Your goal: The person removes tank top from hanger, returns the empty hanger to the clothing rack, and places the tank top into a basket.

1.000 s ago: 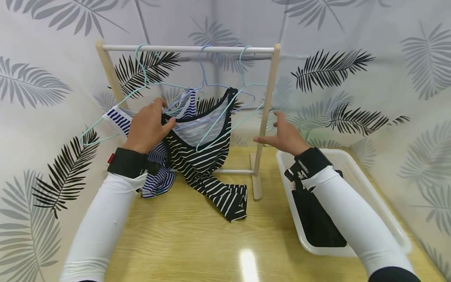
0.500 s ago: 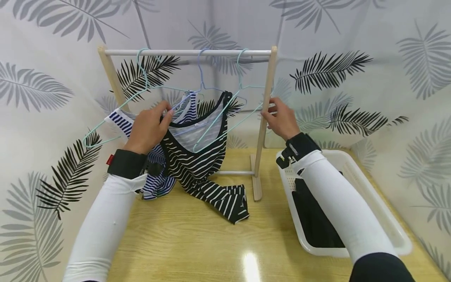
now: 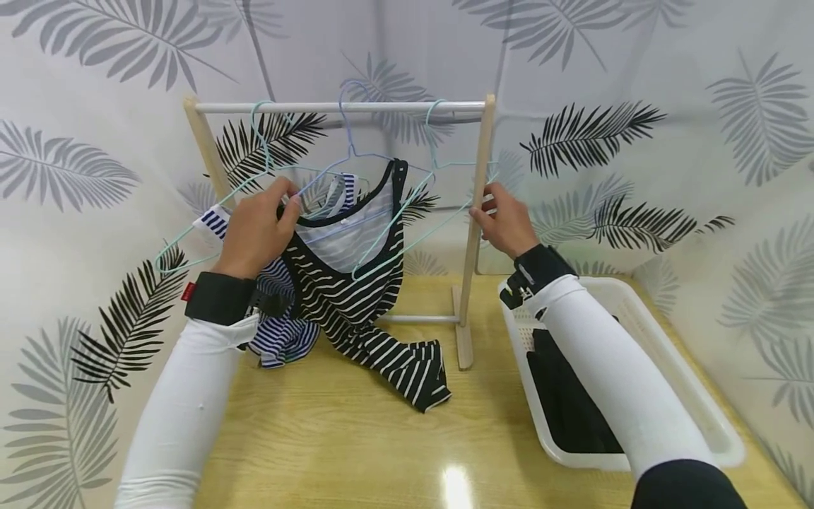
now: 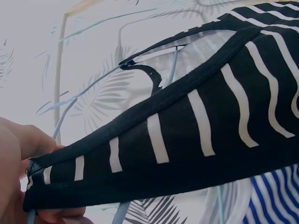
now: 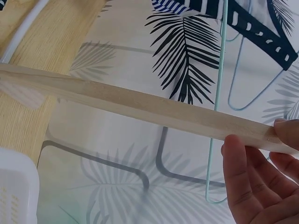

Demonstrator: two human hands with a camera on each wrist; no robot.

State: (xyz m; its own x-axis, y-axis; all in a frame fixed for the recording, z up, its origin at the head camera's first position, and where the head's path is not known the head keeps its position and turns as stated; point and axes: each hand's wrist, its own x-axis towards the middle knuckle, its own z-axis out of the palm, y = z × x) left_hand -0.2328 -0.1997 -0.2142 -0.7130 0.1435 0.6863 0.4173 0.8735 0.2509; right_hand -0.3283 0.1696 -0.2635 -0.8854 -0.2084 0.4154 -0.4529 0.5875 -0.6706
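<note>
"Where's the rack (image 3: 485,141)?"
"Its post is gripped in the right hand (image 3: 505,225)."
"And the black top (image 3: 331,290)?"
"Below and right of the left hand (image 3: 254,230), which pinches its strap (image 4: 114,161) on the blue hanger (image 3: 350,150)."

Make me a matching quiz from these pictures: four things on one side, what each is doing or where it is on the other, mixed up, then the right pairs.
Column one
1. Left hand
2. Right hand
3. White perforated plastic basket
4. Blue-and-white striped top

Column two
A. Contains black cloth
B. Grips the pale wooden post of the rack
C. On the mint-green hanger that is leftmost in the head view
D. Grips the black-and-white striped top by a shoulder strap

Right pairs: 1-D, 2-B, 3-A, 4-C
</note>
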